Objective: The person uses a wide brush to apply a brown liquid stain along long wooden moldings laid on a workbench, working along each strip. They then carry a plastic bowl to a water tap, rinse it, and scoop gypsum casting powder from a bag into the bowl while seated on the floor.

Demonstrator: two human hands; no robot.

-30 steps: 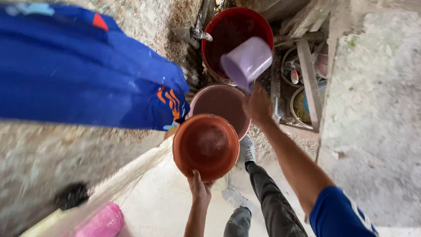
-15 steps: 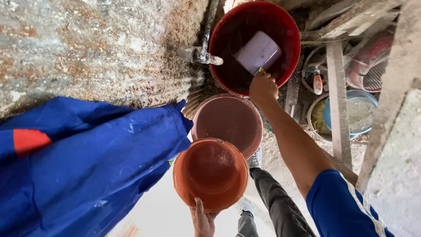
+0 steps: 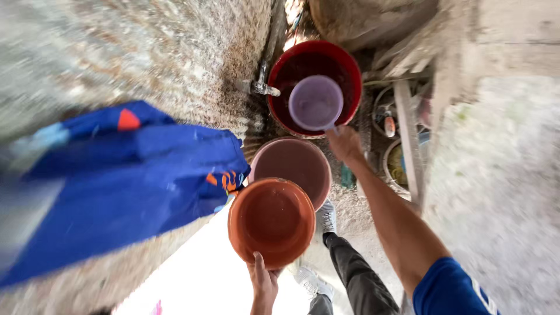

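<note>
Right hand point(image 3: 345, 146) clamped on pale lilac plastic scoop point(image 3: 316, 102), over far round red plastic tub point(image 3: 350, 70). Left hand point(image 3: 263, 283) gripping near, seemingly empty orange plastic basin point(image 3: 272, 220); filling seemingly undone.

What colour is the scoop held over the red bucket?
Pale lilac scoop, clearest in the head view.

Both hands point(image 3: 265, 284) point(image 3: 345, 144) gripping, R arm outstretched.
</note>
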